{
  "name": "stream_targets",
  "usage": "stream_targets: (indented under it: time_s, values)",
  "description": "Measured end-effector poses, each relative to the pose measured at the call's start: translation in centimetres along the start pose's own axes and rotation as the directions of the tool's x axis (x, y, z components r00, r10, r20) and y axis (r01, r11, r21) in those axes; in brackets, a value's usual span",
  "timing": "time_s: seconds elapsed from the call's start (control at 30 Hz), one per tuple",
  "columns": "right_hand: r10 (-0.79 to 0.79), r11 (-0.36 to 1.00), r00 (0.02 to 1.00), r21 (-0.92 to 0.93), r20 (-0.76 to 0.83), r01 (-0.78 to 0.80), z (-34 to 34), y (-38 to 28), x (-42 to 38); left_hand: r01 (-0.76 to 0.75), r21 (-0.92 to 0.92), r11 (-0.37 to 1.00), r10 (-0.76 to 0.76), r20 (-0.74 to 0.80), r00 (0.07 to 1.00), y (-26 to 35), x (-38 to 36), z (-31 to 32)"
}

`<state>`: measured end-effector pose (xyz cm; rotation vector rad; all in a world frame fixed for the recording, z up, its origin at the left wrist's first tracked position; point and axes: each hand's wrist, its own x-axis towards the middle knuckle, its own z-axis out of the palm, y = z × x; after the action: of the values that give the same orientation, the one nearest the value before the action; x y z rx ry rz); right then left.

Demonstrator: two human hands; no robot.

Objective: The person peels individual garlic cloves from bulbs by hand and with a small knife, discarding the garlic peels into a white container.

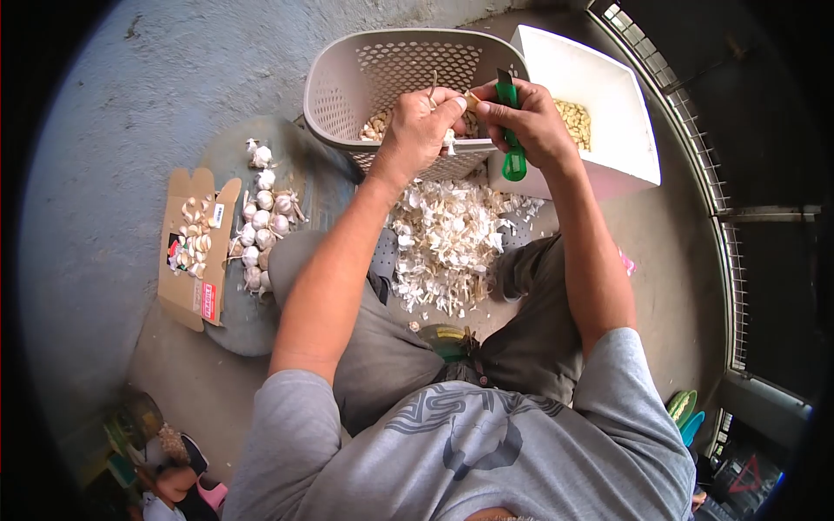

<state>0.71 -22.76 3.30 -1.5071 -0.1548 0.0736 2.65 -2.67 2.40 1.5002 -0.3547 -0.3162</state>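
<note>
My left hand pinches a small garlic clove over the beige perforated basket. My right hand grips a green-handled knife, its blade tip at the clove. Peeled cloves lie in the basket's bottom, partly hidden by my hands. A heap of garlic skins sits on the floor between my knees, just below both hands.
A white foam box with peeled cloves stands right of the basket. Whole garlic bulbs lie on a round grey board at left, beside an open cardboard box with more pieces. Window bars run along the right.
</note>
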Motion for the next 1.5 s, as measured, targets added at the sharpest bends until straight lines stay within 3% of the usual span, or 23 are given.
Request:
stream_targets:
  time_s: [0.13,0.23,0.33,0.53,0.63,0.8,1.03,1.23,1.33,1.5]
  values:
    - [0.033,0.999,0.999,-0.022,-0.037,-0.034,0.2,-0.5,-0.1,-0.126,0.206,0.970,0.142,-0.067,0.988,-0.2,0.3,0.4]
    - [0.036,0.995,0.999,-0.087,-0.033,-0.039,-0.1,-0.2,0.1,-0.189,0.196,0.962,0.212,-0.103,0.972,-0.4,0.1,0.7]
    - [0.011,0.962,1.000,-0.272,-0.018,-0.016,0.0,-0.3,0.0,-0.186,0.289,0.939,0.223,-0.102,0.969,-0.2,0.0,0.6]
    - [0.021,0.934,0.998,-0.355,-0.056,-0.040,1.2,-0.6,-0.3,-0.211,0.419,0.883,0.286,-0.125,0.950,-0.7,0.1,0.9]
    - [-0.013,0.943,0.995,-0.332,-0.101,-0.021,2.1,-0.4,-0.3,-0.238,0.396,0.887,0.336,-0.200,0.920,-0.9,0.2,1.2]
    - [0.116,0.984,0.987,0.151,-0.113,-0.099,3.1,0.4,-0.2,-0.151,0.313,0.938,0.240,-0.266,0.934,-0.5,0.2,1.0]
    - [0.225,0.778,0.973,0.611,-0.051,-0.148,4.0,2.5,0.1,-0.150,0.262,0.953,0.230,-0.309,0.923,-0.4,0.2,1.2]
    - [0.214,0.711,0.977,0.687,-0.008,-0.150,3.9,3.2,0.5,-0.165,-0.121,0.979,0.127,-0.271,0.954,0.2,-0.3,1.6]
    - [0.106,0.801,0.992,0.597,-0.062,-0.048,3.7,3.0,0.6,-0.185,-0.089,0.979,0.152,-0.290,0.945,0.1,-0.2,1.7]
    - [0.038,0.953,0.980,0.303,-0.197,0.024,4.4,2.0,0.1,-0.229,0.165,0.959,0.270,-0.297,0.916,-1.6,0.6,1.1]
